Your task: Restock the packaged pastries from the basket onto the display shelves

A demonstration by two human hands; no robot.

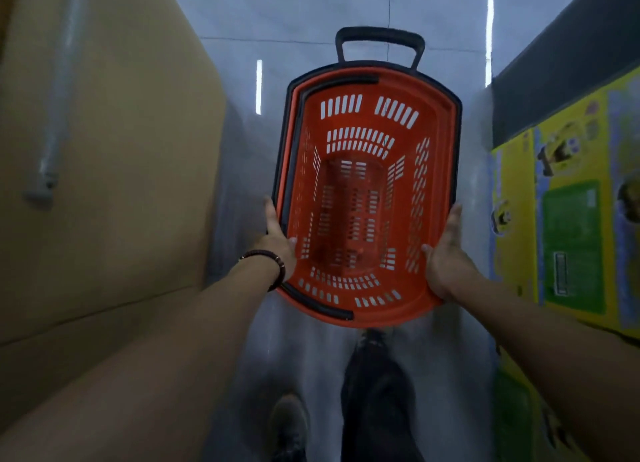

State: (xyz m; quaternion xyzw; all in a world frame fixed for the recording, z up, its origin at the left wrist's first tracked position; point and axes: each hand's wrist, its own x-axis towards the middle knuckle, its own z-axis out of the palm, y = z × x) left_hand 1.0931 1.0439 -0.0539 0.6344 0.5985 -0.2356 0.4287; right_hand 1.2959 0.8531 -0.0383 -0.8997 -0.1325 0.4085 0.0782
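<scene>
Red-orange slotted plastic basket (433, 122), frame centre, open top facing camera, empty (light shows through slots); dark rim, 1 black pull handle (379, 32) at far end, upper centre.

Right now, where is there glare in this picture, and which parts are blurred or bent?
Head view: white streaks of glare lie on the glossy floor; the orange basket is fairly sharp; the brown surface on the left and the yellow boxes on the right are smeared by blur; the wide lens bends the straight edges near the frame's borders.
</scene>
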